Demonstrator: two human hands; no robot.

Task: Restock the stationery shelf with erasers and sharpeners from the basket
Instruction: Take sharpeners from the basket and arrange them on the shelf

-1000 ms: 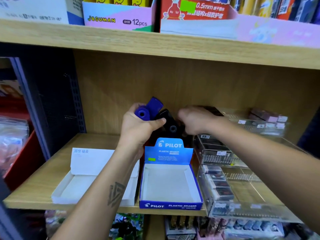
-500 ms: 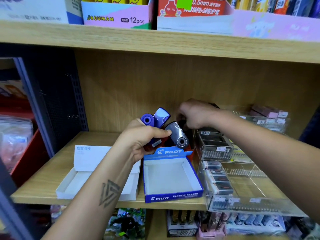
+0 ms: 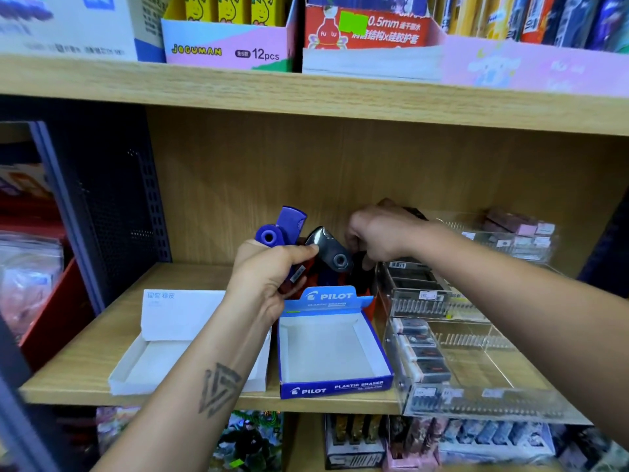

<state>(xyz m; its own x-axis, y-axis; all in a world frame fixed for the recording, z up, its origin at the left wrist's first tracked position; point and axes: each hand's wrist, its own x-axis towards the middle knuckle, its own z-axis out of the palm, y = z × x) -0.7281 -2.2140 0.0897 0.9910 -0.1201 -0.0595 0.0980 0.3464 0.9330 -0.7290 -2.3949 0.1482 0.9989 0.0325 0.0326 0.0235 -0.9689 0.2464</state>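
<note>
My left hand point(image 3: 269, 281) grips a bunch of sharpeners above the shelf: two purple ones point(image 3: 282, 226) stick up and a dark grey one point(image 3: 330, 250) fans out to the right. My right hand point(image 3: 377, 233) reaches to the back of the shelf behind the blue PILOT box point(image 3: 335, 386), fingers curled around a small dark item that is mostly hidden. A red container point(image 3: 369, 301) with more sharpeners stands behind the PILOT box.
An open white box point(image 3: 153, 373) lies left of the PILOT box. A clear acrylic organiser point(image 3: 476, 403) with erasers fills the right of the wooden shelf point(image 3: 78, 362). Product boxes line the shelf above. A dark perforated panel point(image 3: 109, 206) stands at left.
The view has shifted down slightly. My left hand lowered a little and the grey sharpener came out of the bunch. My right hand stayed at the back of the shelf.
</note>
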